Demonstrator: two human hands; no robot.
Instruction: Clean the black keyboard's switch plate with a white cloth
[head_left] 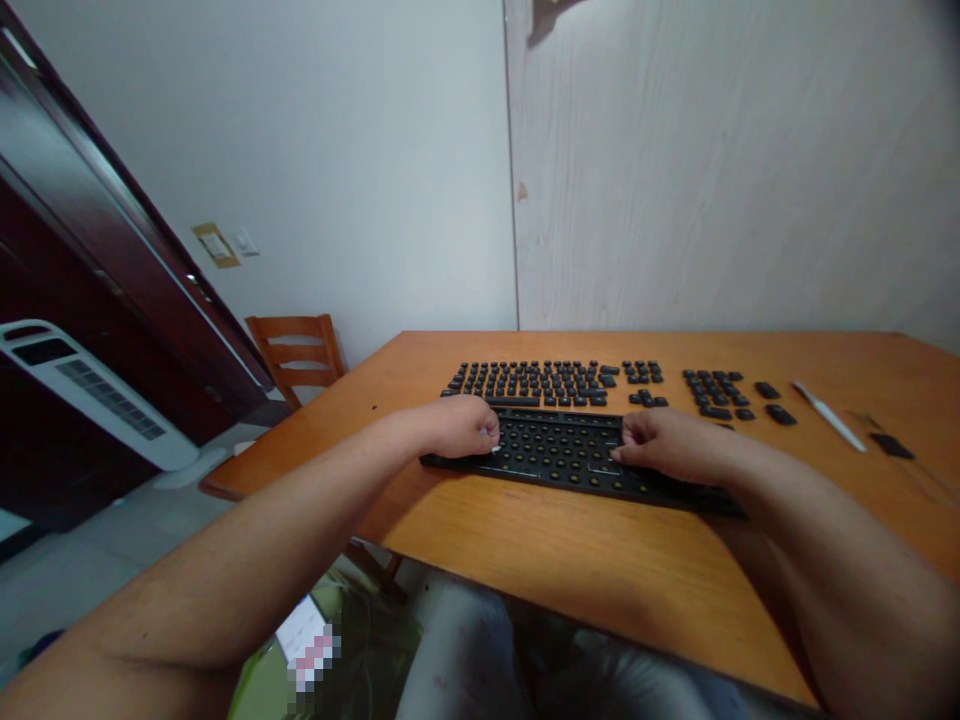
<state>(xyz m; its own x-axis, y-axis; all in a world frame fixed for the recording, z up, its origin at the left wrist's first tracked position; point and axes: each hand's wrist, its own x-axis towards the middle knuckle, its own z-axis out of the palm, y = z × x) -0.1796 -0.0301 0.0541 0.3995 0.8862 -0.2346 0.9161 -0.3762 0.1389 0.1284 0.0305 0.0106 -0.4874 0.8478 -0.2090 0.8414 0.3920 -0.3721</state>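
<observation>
A black keyboard [559, 455] with its keycaps off lies near the table's front edge, small yellowish spots showing across its bare key positions. Over its left part, my left hand [469, 428] is closed, a small white bit showing at the fingertips. My right hand [649, 440] is curled closed above the right part, with a pale spot at its fingertips. Whatever either hand pinches is too small to name. Just behind the keyboard, loose black keycaps [525, 382] are laid out in rows. Further right sit the number-block keycaps [712, 388] and a few larger ones [780, 414].
On the right of the wooden table [570, 545] lie a long white tool [831, 415] and a small dark piece [892, 445] with a thin wire. A wooden chair [296, 350] stands beyond the left end. A white tower unit [105, 390] stands far left.
</observation>
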